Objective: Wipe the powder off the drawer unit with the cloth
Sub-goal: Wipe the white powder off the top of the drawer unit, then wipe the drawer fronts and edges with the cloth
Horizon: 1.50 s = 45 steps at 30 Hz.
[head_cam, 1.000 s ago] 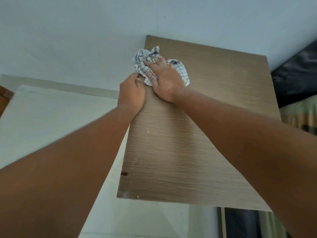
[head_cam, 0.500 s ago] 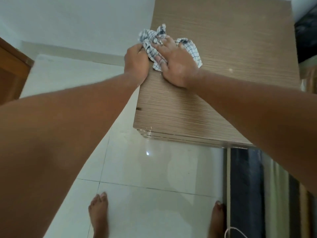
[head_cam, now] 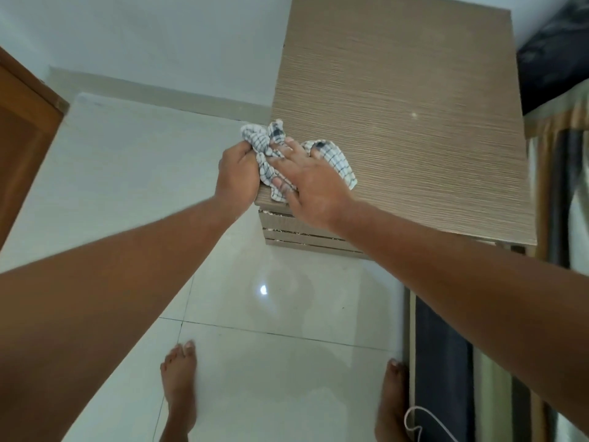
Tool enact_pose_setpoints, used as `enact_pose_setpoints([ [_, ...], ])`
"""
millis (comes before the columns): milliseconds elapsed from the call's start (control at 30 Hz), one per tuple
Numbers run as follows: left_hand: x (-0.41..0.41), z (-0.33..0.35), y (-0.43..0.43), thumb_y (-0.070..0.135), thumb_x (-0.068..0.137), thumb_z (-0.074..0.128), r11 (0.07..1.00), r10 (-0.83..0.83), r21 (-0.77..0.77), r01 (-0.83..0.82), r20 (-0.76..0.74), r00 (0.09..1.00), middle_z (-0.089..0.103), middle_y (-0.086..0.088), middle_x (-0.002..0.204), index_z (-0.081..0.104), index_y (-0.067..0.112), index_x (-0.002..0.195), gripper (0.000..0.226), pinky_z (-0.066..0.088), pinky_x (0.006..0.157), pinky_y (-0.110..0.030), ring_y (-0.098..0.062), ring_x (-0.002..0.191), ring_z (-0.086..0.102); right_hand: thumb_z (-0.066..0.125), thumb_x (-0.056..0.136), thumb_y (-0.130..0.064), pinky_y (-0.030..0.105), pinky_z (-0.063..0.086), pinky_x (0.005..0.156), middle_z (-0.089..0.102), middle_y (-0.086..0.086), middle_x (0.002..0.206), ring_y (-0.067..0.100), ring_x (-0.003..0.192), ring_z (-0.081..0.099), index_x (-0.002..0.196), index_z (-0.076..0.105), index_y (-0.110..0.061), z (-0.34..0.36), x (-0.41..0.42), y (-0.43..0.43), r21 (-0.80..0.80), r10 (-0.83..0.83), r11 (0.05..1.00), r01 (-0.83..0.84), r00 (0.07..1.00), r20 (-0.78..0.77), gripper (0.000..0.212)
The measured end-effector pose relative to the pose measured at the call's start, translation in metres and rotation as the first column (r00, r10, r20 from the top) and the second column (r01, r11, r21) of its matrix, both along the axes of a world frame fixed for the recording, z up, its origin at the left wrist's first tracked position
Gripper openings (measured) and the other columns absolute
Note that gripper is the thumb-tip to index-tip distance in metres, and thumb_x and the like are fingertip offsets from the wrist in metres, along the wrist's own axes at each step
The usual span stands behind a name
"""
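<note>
The drawer unit [head_cam: 414, 106] has a brown wood-grain top and stands against the white wall; slatted drawer fronts show below its near edge. A crumpled white cloth with dark checks [head_cam: 338, 164] lies at the top's near left corner. My right hand [head_cam: 309, 180] presses flat on the cloth with fingers spread. My left hand [head_cam: 239, 173] sits at the left edge of the unit, fingers closed around a bunch of the same cloth. A small white speck of powder [head_cam: 414, 115] shows on the top to the right.
Glossy white floor tiles [head_cam: 271, 314] lie below, with my two bare feet on them. A wooden door [head_cam: 22, 138] is at the left. Dark and striped bedding [head_cam: 567, 154] borders the unit's right side, and a white cord [head_cam: 417, 422] lies by my right foot.
Both hands and the cloth have slid from the far left part of the top toward its near left corner. My view has tilted down, bringing floor and feet into sight.
</note>
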<state>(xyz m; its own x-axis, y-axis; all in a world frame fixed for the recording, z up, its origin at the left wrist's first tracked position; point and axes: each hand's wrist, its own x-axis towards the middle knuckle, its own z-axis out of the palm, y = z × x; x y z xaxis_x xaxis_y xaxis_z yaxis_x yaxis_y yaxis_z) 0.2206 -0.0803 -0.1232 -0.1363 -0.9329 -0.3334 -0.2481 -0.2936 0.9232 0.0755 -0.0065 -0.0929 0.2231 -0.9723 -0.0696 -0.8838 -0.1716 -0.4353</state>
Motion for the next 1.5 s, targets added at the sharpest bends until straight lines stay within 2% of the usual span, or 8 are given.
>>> enact_pose_setpoints([
  [500,0.044,-0.024,0.07,0.014,0.086,0.041,0.982,-0.115,-0.143,0.122,0.054,0.992,0.07,-0.009,0.082,0.069,0.01,0.088,0.028,0.056,0.072,-0.052,-0.025,0.076,0.062,0.08,0.069,0.015,0.053,0.046,0.102,0.06,0.016,0.138,0.037,0.131,0.055,0.125,0.065,-0.007,-0.027,0.036,0.086,-0.275,0.059,0.957,-0.093,0.99,-0.128,0.062],
  [633,0.049,-0.019,0.074,0.011,0.094,0.039,0.959,-0.235,-0.155,0.236,0.027,0.972,0.065,-0.035,0.114,0.066,0.003,0.131,0.046,0.047,0.092,-0.064,-0.054,0.104,0.055,0.071,0.071,0.018,0.049,0.058,0.088,0.055,0.017,0.145,0.037,0.127,0.059,0.136,0.059,-0.01,-0.044,0.033,0.131,-0.045,0.116,0.991,-0.122,0.985,-0.13,0.072],
  [833,0.043,-0.027,0.088,0.018,0.093,0.044,0.978,-0.074,-0.195,0.07,-0.015,0.997,0.073,-0.012,0.095,0.064,0.022,0.107,0.025,0.053,0.087,-0.04,-0.011,0.084,0.064,0.057,0.083,0.014,0.05,0.052,0.099,0.051,0.008,0.149,0.032,0.141,0.044,0.138,0.057,-0.014,-0.065,0.023,0.17,-0.155,-0.157,0.974,0.165,0.986,0.064,0.061],
  [1067,0.037,-0.071,0.103,0.008,0.097,0.04,0.908,-0.007,-0.412,-0.078,-0.202,0.979,0.059,-0.013,0.09,0.057,0.024,0.101,0.022,0.045,0.072,-0.036,-0.024,0.078,0.052,0.061,0.085,0.014,0.008,0.033,0.111,0.037,-0.002,0.153,0.014,0.146,0.032,0.141,0.053,-0.015,-0.087,0.025,0.182,-0.415,-0.422,0.688,0.596,0.793,0.44,0.064],
  [1233,0.035,-0.107,0.098,0.004,0.102,0.036,0.836,-0.107,-0.545,-0.067,-0.281,0.954,0.064,-0.026,0.123,0.062,0.014,0.115,0.031,0.057,0.095,-0.038,-0.032,0.114,0.066,0.049,0.096,0.004,0.053,0.05,0.1,0.054,0.031,0.134,0.04,0.128,0.055,0.136,0.051,0.003,-0.117,0.022,0.168,-0.606,-0.349,0.286,0.742,0.669,0.656,0.04],
  [1333,0.034,-0.127,0.088,0.004,0.1,0.038,0.75,-0.171,-0.661,-0.039,-0.249,0.953,0.06,-0.044,0.111,0.066,0.012,0.115,0.032,0.046,0.069,-0.029,-0.047,0.08,0.056,0.046,0.102,-0.001,0.055,0.051,0.099,0.056,0.026,0.131,0.036,0.124,0.057,0.135,0.047,0.004,-0.137,0.013,0.15,-0.678,-0.218,0.078,0.73,0.677,0.703,0.034],
  [1433,0.036,-0.143,0.078,0.008,0.099,0.042,0.694,-0.204,-0.718,-0.053,-0.267,0.942,0.065,-0.009,0.078,0.07,0.016,0.113,0.033,0.038,0.066,-0.033,-0.021,0.064,0.046,0.046,0.102,-0.002,0.043,0.047,0.105,0.054,0.007,0.133,0.026,0.126,0.056,0.135,0.045,0.005,-0.151,0.009,0.133,-0.728,-0.104,-0.067,0.682,0.721,0.685,0.033],
  [1500,0.036,-0.147,0.074,0.009,0.099,0.043,0.685,-0.224,-0.726,-0.062,-0.29,0.93,0.064,-0.031,0.091,0.07,0.018,0.114,0.032,0.042,0.069,-0.032,-0.009,0.068,0.052,0.046,0.102,-0.001,0.042,0.046,0.106,0.053,0.005,0.134,0.024,0.127,0.055,0.135,0.046,0.007,-0.158,0.01,0.126,-0.741,-0.067,-0.111,0.662,0.739,0.67,0.034],
])
